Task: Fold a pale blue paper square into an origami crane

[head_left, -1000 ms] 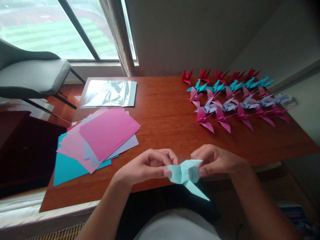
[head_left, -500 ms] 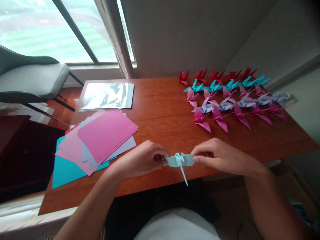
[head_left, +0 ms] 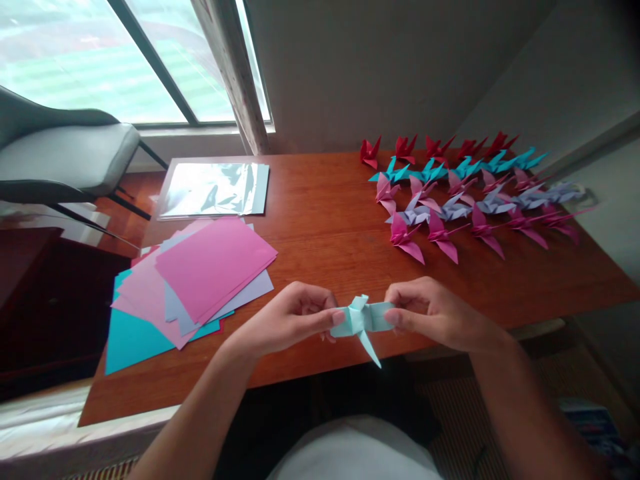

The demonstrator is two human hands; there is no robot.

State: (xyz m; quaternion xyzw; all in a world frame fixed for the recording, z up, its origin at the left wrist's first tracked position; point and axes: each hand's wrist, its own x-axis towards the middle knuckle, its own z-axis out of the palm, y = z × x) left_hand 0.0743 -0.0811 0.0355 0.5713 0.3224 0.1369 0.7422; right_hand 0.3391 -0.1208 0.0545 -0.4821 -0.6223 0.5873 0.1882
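A pale mint paper crane (head_left: 358,319) is held above the front edge of the wooden table (head_left: 320,233). My left hand (head_left: 295,317) pinches the tip of its left wing between thumb and fingers. The opposite wing is pinched the same way by my right hand (head_left: 427,310). Both wings are spread flat to the sides, and a long thin point of the crane slants down toward me. The body between the wings looks puffed out.
Rows of finished cranes in red, turquoise (head_left: 433,172), pink, lavender and magenta (head_left: 440,239) stand at the right back. Fanned coloured paper sheets (head_left: 215,267) lie at left, with a clear-wrapped pack (head_left: 213,190) behind them. A grey chair (head_left: 70,157) stands beyond the table's left side.
The crane has tilted between my hands, so its body shows more from above and looks fuller. My left thumb has come round onto the near face of the wing.
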